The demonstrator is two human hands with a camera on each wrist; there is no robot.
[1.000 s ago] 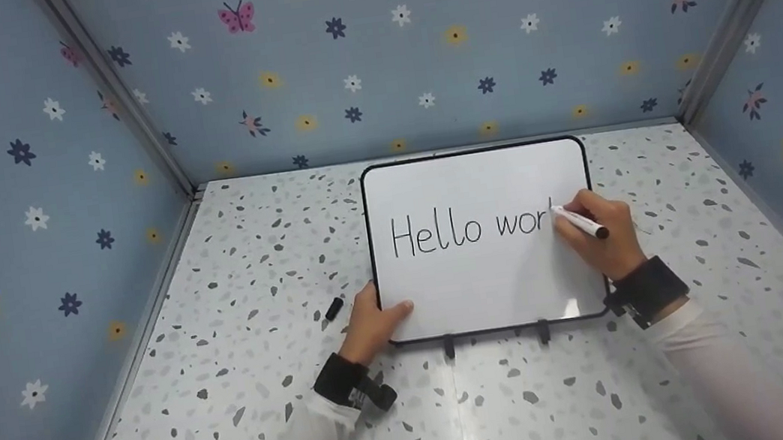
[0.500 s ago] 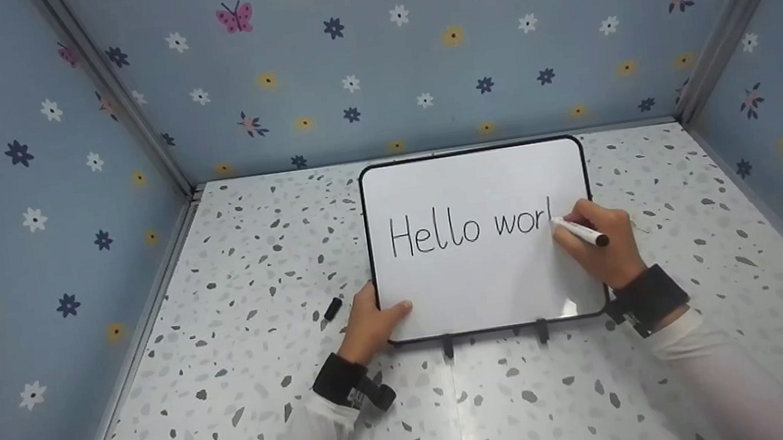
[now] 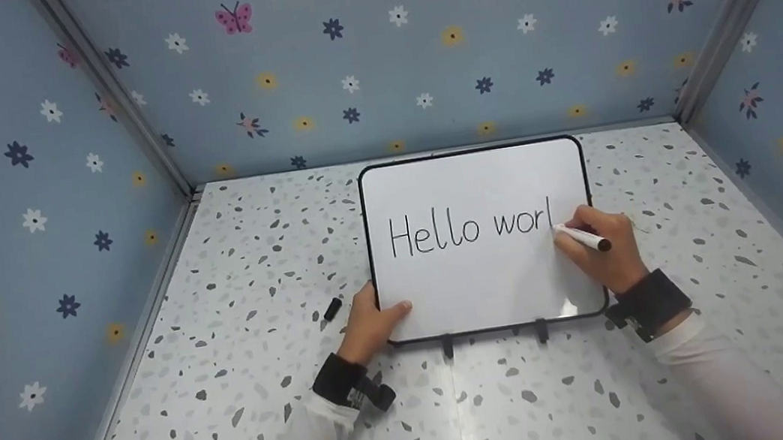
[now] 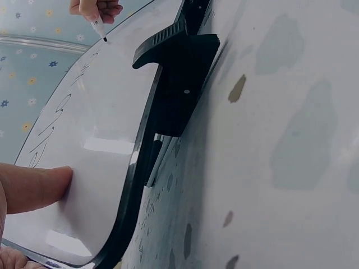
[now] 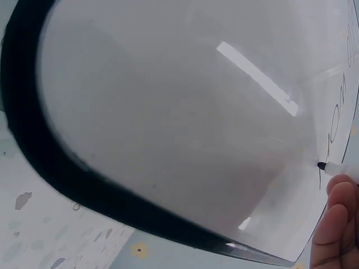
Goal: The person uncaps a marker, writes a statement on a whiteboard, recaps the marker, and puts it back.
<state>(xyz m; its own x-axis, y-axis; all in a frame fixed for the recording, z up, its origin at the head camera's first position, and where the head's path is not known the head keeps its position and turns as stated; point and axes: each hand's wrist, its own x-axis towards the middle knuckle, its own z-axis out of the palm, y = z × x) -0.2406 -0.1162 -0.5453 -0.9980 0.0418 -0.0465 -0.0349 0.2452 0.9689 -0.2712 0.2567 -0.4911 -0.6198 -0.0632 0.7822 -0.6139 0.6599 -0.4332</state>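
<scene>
A whiteboard [image 3: 476, 284] with a black frame stands tilted on the table, bearing the handwriting "Hello worl" [image 3: 470, 227] in thin black strokes. My right hand [image 3: 605, 245] pinches a white marker [image 3: 583, 236], its black end pointing back to the right. In the right wrist view the dark tip of the marker [image 5: 331, 167] is right at the board, at the foot of the last stroke. With my left hand [image 3: 372, 321] I grip the board's lower left edge, thumb [image 4: 42, 186] laid on the front face; the other fingers are mostly hidden behind it.
A small black marker cap [image 3: 333, 309] lies on the speckled table [image 3: 247, 390] left of the board. Black clip-like feet [image 3: 542, 330] jut out beneath the board's bottom edge. Blue flowered panels [image 3: 369, 49] wall in the table at the back and both sides.
My right hand has moved the marker downward, and the tall upright stroke after "wor" has grown longer. The left hand keeps its hold on the board in the same place.
</scene>
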